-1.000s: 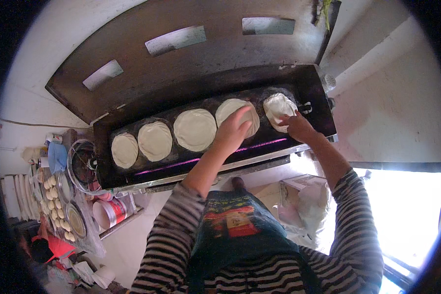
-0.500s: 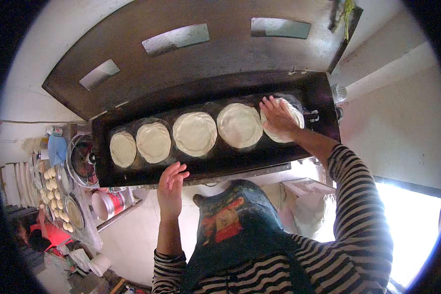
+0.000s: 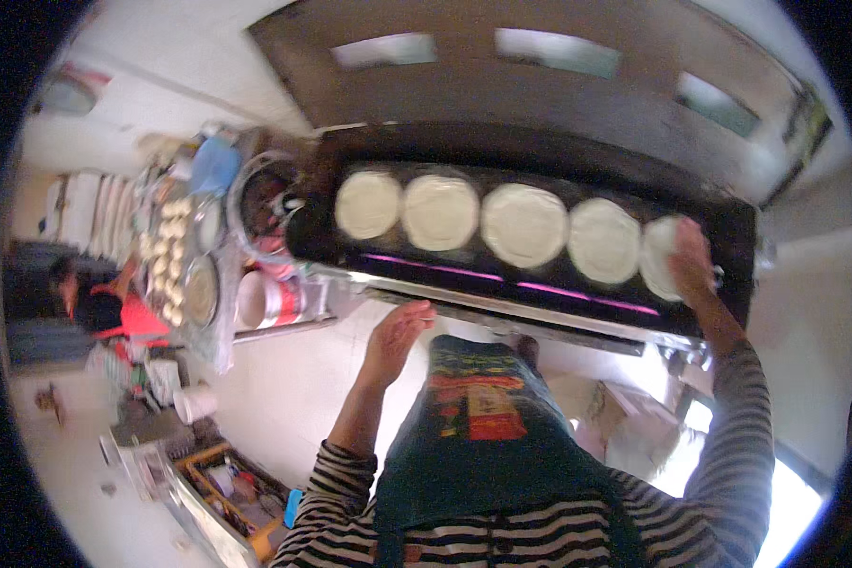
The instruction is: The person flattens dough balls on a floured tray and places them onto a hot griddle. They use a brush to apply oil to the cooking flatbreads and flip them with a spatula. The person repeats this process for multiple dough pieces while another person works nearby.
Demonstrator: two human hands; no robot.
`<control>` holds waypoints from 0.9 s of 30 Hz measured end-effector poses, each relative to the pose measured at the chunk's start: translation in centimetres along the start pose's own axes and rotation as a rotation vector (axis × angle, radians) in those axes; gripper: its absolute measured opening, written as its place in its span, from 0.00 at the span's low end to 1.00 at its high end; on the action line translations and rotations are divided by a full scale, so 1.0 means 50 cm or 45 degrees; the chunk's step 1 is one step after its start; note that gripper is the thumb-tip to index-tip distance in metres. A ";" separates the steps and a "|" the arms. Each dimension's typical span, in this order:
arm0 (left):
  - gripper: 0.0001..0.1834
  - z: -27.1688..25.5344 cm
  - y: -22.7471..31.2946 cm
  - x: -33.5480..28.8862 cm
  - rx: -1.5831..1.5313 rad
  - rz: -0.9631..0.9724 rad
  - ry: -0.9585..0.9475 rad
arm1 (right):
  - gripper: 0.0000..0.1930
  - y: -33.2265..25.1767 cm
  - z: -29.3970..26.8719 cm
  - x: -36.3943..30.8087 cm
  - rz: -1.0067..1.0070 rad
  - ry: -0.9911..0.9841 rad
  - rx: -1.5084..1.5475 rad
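Several flat, pale dough rounds lie in a row inside a long dark oven box (image 3: 729, 213). My right hand (image 3: 693, 260) rests on the right-hand dough round (image 3: 658, 256), its fingers stretched flat though smeared by motion. Left of it are another dough round (image 3: 604, 239), the middle dough round (image 3: 524, 225) and two more toward the left end. My left hand (image 3: 398, 341) hovers just in front of the oven's near edge, fingers extended, holding nothing.
The oven's raised metal lid (image 3: 464, 71) has cut-out slots. Pink glowing strips (image 3: 433, 268) run along the near inside edge. At left, a table holds dough balls (image 3: 168, 251) and a round tray (image 3: 201, 291). A red-and-white bucket (image 3: 270, 299) stands beside it; a person in red (image 3: 128, 317) is beyond.
The view has swung left, so the oven appears farther right and more of the left-hand table shows. Glowing pink strips are now visible. My right hand stays at the right-hand dough round.
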State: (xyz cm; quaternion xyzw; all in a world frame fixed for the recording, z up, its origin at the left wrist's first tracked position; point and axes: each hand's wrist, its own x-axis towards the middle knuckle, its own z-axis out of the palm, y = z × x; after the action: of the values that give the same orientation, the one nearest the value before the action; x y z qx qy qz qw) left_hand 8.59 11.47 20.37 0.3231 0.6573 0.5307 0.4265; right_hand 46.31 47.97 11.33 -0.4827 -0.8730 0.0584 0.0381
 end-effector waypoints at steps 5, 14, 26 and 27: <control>0.21 -0.230 -0.110 -0.056 -0.374 -0.370 0.445 | 0.29 0.023 -0.031 -0.067 0.367 0.293 -0.212; 0.22 -0.591 -0.326 0.173 -0.323 -0.492 0.722 | 0.34 -0.764 -0.009 -0.171 -0.283 0.489 1.468; 0.20 -0.646 -0.146 0.120 -0.087 -0.023 0.706 | 0.26 -1.178 -0.085 -0.052 -1.030 0.032 0.677; 0.20 -0.653 -0.110 0.109 0.055 -0.068 0.674 | 0.26 -1.208 -0.095 -0.042 -1.040 0.036 0.502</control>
State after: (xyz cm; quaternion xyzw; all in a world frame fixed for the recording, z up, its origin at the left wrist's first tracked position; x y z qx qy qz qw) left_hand -23.09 1.23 16.23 0.1646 0.7654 0.5712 0.2464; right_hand -2.65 14.66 24.38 -0.0828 -0.9635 0.1970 0.1612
